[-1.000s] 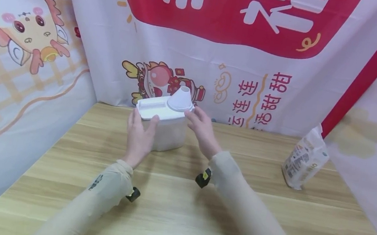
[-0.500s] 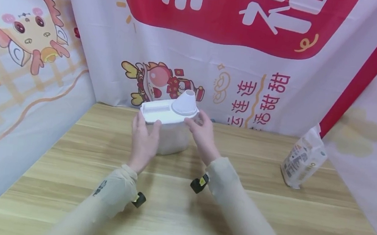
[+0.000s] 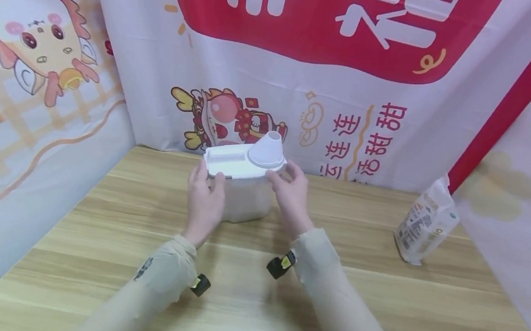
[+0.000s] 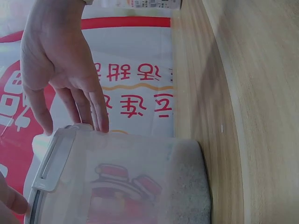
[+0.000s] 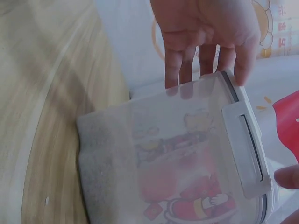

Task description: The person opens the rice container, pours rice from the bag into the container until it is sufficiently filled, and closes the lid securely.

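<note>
A translucent plastic storage box [image 3: 247,202] stands on the table in the head view, with a white lid [image 3: 225,167] and a cone-shaped spout [image 3: 267,151] on the lid's right part. Pale grainy contents [image 5: 105,163] fill its lower part in the right wrist view. My left hand [image 3: 205,202] grips the box's left end near the lid, thumb at the front. At the right end, my right hand [image 3: 292,197] holds the upper edge beside the spout. A clip [image 4: 55,161] on the lid's side lies between the hands in the left wrist view.
A white printed bag [image 3: 427,222] stands upright at the table's right side. Behind the box hangs a red and white cloth [image 3: 311,110], with a patterned cloth [image 3: 29,122] along the left. The wooden table [image 3: 240,304] extends toward me.
Both hands have shifted the box a little to the right and toward me, keeping hold of its two ends. The white bag stands where it was.
</note>
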A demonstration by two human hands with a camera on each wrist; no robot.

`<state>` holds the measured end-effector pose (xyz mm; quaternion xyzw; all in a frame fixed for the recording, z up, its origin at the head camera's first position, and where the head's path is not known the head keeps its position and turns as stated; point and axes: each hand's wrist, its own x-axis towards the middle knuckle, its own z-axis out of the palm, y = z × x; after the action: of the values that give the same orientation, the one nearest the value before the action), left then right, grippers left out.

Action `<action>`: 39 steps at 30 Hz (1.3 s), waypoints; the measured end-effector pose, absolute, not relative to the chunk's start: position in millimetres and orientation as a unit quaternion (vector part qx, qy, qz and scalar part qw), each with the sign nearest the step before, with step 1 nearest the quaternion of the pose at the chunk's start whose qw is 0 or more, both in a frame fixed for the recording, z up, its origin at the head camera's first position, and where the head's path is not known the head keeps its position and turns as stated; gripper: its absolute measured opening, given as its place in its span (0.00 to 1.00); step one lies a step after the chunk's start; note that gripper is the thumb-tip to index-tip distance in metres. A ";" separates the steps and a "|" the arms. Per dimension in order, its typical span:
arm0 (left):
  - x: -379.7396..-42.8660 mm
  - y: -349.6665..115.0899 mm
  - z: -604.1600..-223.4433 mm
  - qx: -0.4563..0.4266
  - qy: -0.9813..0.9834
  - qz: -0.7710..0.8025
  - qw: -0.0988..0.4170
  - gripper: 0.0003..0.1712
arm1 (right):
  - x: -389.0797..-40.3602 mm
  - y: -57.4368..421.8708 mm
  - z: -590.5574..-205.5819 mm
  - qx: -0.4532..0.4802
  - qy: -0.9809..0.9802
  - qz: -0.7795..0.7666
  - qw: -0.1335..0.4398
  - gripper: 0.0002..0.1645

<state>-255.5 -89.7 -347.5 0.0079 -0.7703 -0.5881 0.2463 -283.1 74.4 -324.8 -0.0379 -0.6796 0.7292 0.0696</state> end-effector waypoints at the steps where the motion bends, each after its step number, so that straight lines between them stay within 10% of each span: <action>1: -255.2 -89.5 -347.8 0.005 -0.765 -0.592 0.253 0.33 | -282.7 74.1 -324.7 -0.044 -0.680 0.728 0.073 0.42; 39: -245.7 -79.6 -348.9 0.024 -0.750 -0.618 0.235 0.31 | -245.3 90.5 -322.9 -0.105 -0.702 0.696 0.103 0.37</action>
<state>-245.7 -79.6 -348.9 0.0245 -0.7498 -0.6181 0.2348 -245.3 90.5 -322.9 -0.1049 -0.7024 0.6964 0.1032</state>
